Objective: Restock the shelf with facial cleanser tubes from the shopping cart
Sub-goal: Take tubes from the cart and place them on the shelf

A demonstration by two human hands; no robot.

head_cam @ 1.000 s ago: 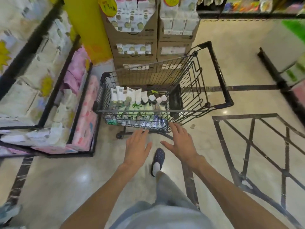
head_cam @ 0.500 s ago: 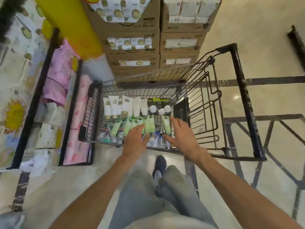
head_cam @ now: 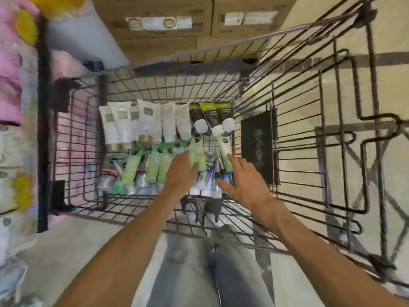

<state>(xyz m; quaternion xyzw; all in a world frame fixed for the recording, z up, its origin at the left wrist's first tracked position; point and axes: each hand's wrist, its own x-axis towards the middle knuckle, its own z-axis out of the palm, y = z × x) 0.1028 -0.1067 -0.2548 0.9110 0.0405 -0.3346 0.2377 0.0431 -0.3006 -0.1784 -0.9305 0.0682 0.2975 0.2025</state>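
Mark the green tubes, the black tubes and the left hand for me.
Green tubes (head_cam: 155, 165), head view, middle of one tube.
Black tubes (head_cam: 211, 115), head view, body of one tube.
Left hand (head_cam: 180, 173), head view, back of hand.

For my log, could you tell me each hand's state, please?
Left hand: open, over the green tubes.
Right hand: open, holding nothing.

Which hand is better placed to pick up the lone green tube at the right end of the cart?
The right hand: its fingertips already reach that green tube, while the left hand lies over the middle tubes.
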